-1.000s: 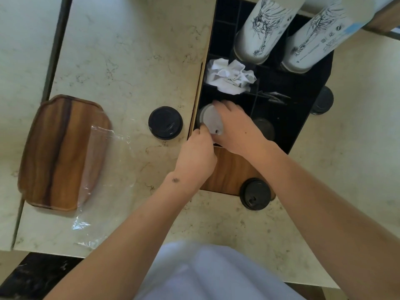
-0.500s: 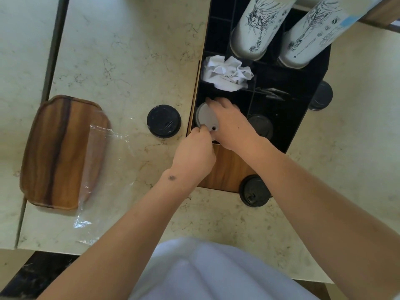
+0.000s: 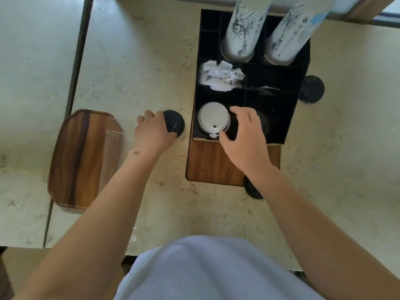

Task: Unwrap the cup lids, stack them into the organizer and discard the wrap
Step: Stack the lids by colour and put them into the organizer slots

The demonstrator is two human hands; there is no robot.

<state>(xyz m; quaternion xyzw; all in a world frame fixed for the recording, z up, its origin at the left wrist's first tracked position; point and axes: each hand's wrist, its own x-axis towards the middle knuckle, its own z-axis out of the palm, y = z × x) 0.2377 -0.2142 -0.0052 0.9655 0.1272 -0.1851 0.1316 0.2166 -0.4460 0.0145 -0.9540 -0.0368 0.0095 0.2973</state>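
Two hands: both over the pale marbled surface (image 3: 134,61), seen from the head view.
Left hand (image 3: 151,133): fingers curled onto a black lid (image 3: 175,124) lying on the surface just left of the organizer — whether the lid is truly clamped or only touched, I cannot tell.
Right hand (image 3: 244,135): spread loosely, fingers apart, holding nothing; it hovers over the organizer's near compartments, thumb tip beside the white lid.
White lid (image 3: 213,119): topmost in the near-left compartment, just left of the right hand, sip hole toward the person.
Organizer (image 3: 300,68): black, divided, resting on a wooden base (image 3: 207,163) under the right wrist.
Dark lid in organizer (image 3: 264,122): mostly hidden behind the right hand's fingers.
Crumpled white paper (image 3: 220,75): in the compartment beyond the white lid.
Cup stacks (image 3: 242,29): two printed white columns at the far end, well beyond both hands.
Other black lids: one (image 3: 312,88) on the surface to the right of the organizer, another (image 3: 251,189) partly under the right forearm.
Wooden tray (image 3: 82,156): left of the left hand.
Clear wrap (image 3: 118,135): lying across the tray's right edge — close beside the left wrist.
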